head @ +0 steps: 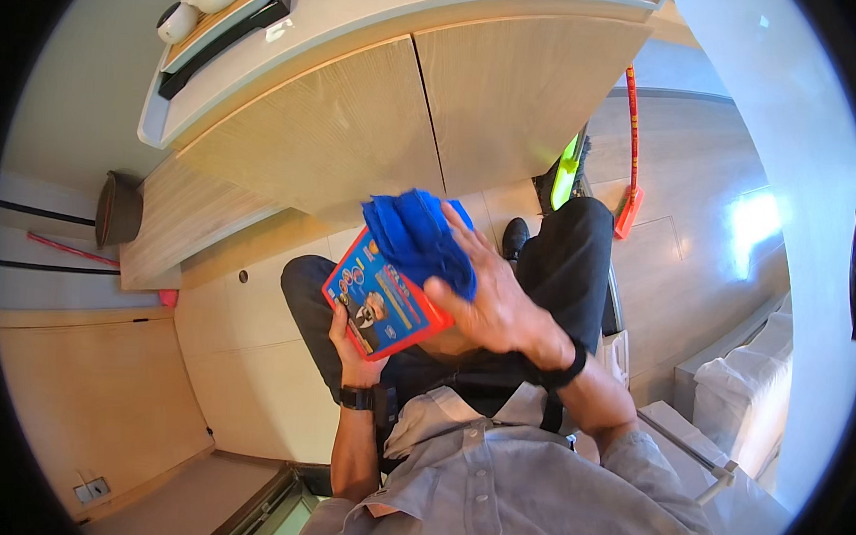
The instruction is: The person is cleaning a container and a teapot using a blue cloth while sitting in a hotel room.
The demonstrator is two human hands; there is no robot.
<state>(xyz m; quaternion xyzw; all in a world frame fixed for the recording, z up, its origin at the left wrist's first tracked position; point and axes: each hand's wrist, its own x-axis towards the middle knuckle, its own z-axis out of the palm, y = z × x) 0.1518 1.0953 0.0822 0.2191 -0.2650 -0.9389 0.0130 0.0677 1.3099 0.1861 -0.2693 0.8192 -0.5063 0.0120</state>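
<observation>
A red box (402,320) with a blue printed front is tilted above my lap. My left hand (360,360) grips its lower left edge, thumb on the printed face and the other fingers hidden behind. A folded blue cloth (418,235) lies against the box's upper right part and covers some of the print. With thumb and fingers spread around the cloth, my right hand (501,302) holds it to the box. The right hand's outline is slightly blurred.
A two-door wooden cabinet (327,115) stands in front, with a tea tray (217,30) on its white top. Beyond my right knee are a green dustpan (565,175) and a red broom (629,212). A dark bin (119,209) sits at left, and a white-covered object (739,377) at right.
</observation>
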